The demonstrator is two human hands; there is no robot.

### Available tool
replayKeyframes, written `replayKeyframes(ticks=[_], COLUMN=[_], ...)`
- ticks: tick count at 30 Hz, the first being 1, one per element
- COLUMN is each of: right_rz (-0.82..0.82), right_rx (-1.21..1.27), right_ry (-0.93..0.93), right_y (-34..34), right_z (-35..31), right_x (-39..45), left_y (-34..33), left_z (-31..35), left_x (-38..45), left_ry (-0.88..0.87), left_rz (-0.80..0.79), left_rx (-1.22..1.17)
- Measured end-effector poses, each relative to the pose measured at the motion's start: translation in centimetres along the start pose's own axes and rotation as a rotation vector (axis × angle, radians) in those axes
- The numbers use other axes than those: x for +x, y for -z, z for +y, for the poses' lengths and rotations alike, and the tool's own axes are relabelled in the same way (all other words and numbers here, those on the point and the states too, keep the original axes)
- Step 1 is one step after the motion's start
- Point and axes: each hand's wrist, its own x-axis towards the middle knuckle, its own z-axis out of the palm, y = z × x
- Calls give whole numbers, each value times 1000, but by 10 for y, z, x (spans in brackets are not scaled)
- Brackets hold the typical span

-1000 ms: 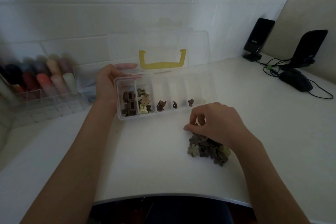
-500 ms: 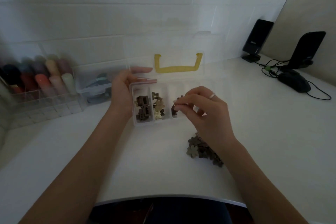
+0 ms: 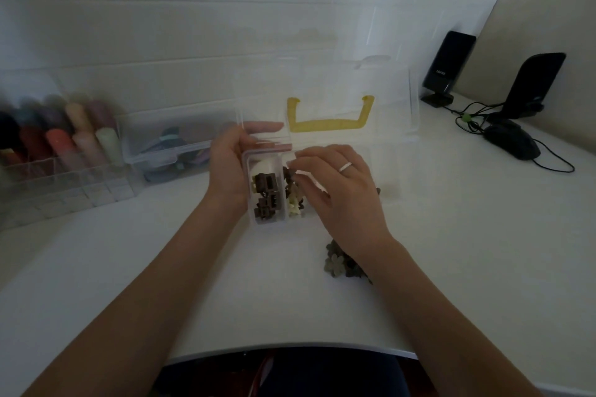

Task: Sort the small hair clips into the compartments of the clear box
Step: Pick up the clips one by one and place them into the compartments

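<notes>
Left hand [image 3: 227, 167] gripping clear box [image 3: 267, 219] end; right hand [image 3: 335, 184] curled over its compartments, can't tell if holding anything; loose clips [image 3: 338, 263] nearer than box.

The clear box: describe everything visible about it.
The clear box looks like see-through plastic, lying on the white table with its lid open and tilted back; a yellow handle sits on the lid. Dividers split it into compartments: the leftmost holds dark brown square clips, the next mixed cream and dark ones. The left hand grips its left end; the right hand covers the middle.
</notes>
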Motion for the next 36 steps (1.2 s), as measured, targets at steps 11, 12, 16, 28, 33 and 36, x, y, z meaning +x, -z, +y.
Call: replayKeyframes(ticks=[11, 12, 16, 28, 33, 36], right_rz=[-371, -427, -518, -884, -850, -830], right_rx=[85, 46, 77, -170, -147, -121], right_ry=[-205, -203, -213, -107, -142, -178], right_y=[48, 48, 48, 39, 35, 35], right_z=[10, 11, 11, -2, -2, -2], right_x=[-4, -5, -4, -12, -8, -8], left_y=[18, 20, 23, 25, 26, 26], left_z=[12, 14, 19, 20, 19, 18], left_x=[8, 9, 10, 13, 15, 15], left_ry=[36, 39, 43, 72, 72, 77], left_rz=[94, 100, 115, 179, 170, 179], left_rx=[28, 29, 21, 40, 36, 27])
